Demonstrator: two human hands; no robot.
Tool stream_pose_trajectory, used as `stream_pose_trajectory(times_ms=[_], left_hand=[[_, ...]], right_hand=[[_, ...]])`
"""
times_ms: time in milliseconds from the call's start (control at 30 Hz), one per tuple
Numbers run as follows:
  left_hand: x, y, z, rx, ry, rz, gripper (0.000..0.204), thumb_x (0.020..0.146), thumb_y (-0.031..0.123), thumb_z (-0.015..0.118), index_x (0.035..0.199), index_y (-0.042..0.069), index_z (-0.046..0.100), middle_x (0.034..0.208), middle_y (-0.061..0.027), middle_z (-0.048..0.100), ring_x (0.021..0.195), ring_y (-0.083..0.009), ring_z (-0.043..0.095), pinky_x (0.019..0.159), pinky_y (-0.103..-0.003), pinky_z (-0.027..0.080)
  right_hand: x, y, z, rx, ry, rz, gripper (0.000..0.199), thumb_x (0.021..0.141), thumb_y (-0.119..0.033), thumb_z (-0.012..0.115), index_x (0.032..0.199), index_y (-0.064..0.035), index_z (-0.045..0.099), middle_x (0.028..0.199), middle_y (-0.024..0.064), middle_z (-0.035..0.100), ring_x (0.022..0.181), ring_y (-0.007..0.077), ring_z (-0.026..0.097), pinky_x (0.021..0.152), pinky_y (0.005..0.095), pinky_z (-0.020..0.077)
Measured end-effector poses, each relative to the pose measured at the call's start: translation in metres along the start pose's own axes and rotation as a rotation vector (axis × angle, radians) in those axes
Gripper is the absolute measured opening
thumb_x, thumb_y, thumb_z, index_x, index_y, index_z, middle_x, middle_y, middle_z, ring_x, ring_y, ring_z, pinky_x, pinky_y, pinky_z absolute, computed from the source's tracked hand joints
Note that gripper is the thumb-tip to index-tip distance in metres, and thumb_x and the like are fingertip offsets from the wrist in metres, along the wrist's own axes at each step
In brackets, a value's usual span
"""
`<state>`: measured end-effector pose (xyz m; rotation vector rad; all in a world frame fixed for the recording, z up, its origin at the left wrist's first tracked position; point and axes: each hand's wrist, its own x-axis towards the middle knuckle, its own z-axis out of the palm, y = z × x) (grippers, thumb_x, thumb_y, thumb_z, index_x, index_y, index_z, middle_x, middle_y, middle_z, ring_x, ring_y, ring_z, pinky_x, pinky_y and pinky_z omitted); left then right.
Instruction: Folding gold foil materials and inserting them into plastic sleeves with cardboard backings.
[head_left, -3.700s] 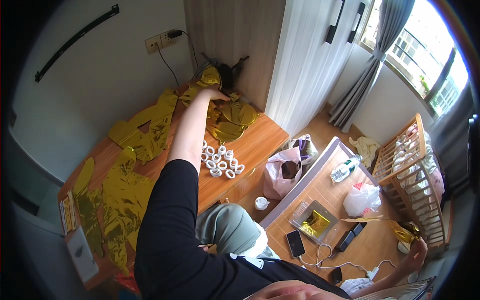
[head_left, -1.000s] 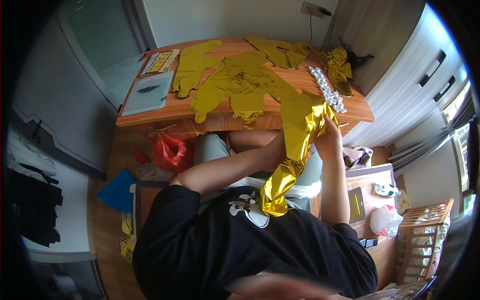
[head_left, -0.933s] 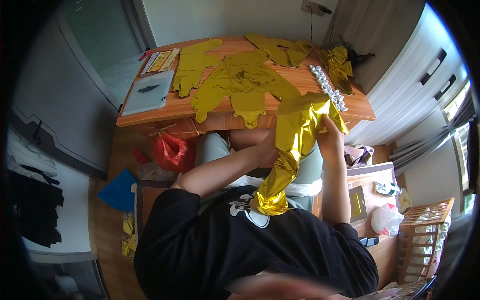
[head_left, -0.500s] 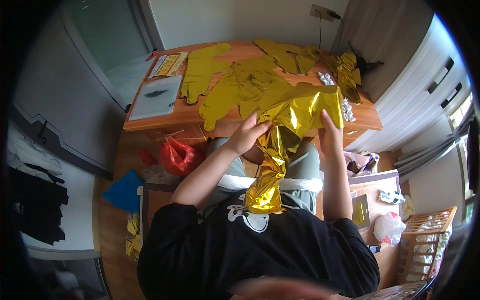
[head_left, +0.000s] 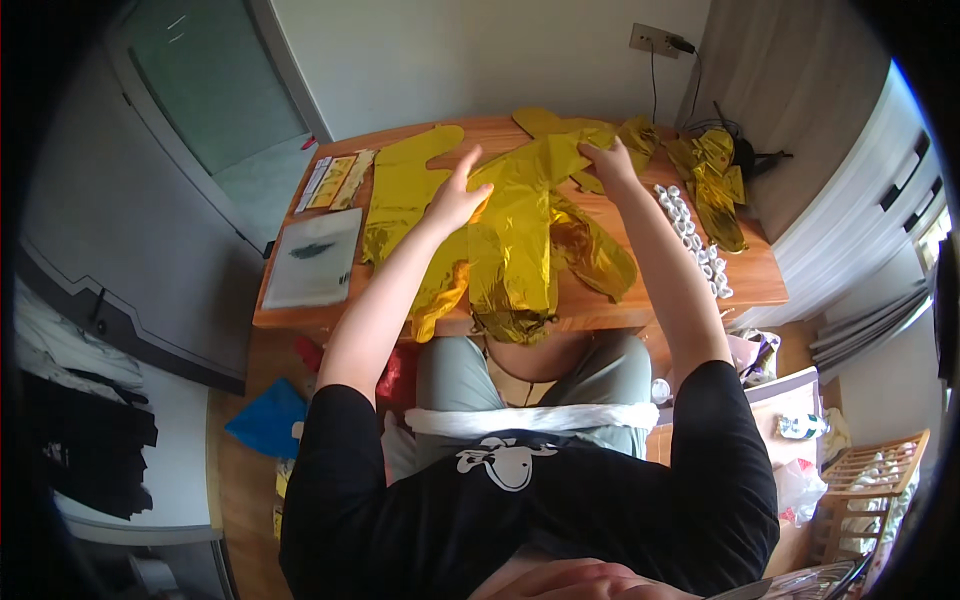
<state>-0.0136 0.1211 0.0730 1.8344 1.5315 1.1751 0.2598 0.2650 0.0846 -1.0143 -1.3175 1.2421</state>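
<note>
A limp gold foil balloon (head_left: 510, 230) is spread over the near middle of the table, its lower end by the table's front edge. My right hand (head_left: 612, 165) pinches its far right part. At its left side, my left hand (head_left: 455, 205) has fingers stretched apart, touching or just above the foil. Beneath and beside it lie more flat gold foil balloons, one at the left (head_left: 400, 180) and one at the far side (head_left: 540, 122). A crumpled piece of gold foil (head_left: 595, 250) lies right of the spread one.
Small white rolls (head_left: 690, 235) line the wooden table's (head_left: 380, 318) right side, near bunched gold foil (head_left: 715, 180). A clear plastic sheet pack (head_left: 312, 260) and printed cards (head_left: 335, 182) lie at the left. A white cloth band (head_left: 530, 418) crosses my lap. A blue bag (head_left: 268, 418) is on the floor.
The bunched foil balloon has gone from above my lap onto the table and now lies spread out. Both hands have reached forward, and the left fingers have come apart.
</note>
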Motion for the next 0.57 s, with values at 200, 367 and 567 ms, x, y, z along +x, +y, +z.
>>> stream_pose_trajectory(times_ms=[200,367,567], left_hand=[[0.046,-0.040,0.013,0.582,-0.424,-0.228,0.081,0.096,0.064,0.055,0.159,0.018,0.036,0.166,-0.0190,0.023,0.155,-0.0359,0.020,0.122,-0.054,0.025],[0.038,-0.061,0.015,0.783,-0.492,-0.145,0.091,0.090,0.076,0.053,0.162,0.025,0.029,0.171,-0.0157,0.007,0.158,-0.0326,0.003,0.127,-0.054,0.002],[0.030,-0.069,0.013,0.789,-0.510,-0.071,0.105,0.083,0.087,0.046,0.164,0.025,0.020,0.170,-0.0154,0.012,0.158,-0.0312,0.005,0.127,-0.054,0.001]], right_hand=[[0.037,0.050,-0.013,-0.364,-0.007,0.160,0.097,0.092,-0.028,0.077,0.163,-0.0096,0.013,0.147,0.0171,0.049,0.129,0.0272,0.055,0.098,0.0419,0.0542],[-0.008,0.082,-0.020,-1.117,0.107,-0.392,0.071,0.089,-0.027,0.077,0.151,-0.0096,0.046,0.151,0.0175,0.047,0.134,0.0347,0.051,0.110,0.0491,0.0424],[-0.050,0.053,-0.022,-1.033,-0.448,-0.615,0.030,0.086,-0.022,0.077,0.114,-0.0118,0.075,0.131,0.0140,0.064,0.123,0.0351,0.057,0.108,0.0480,0.0402]])
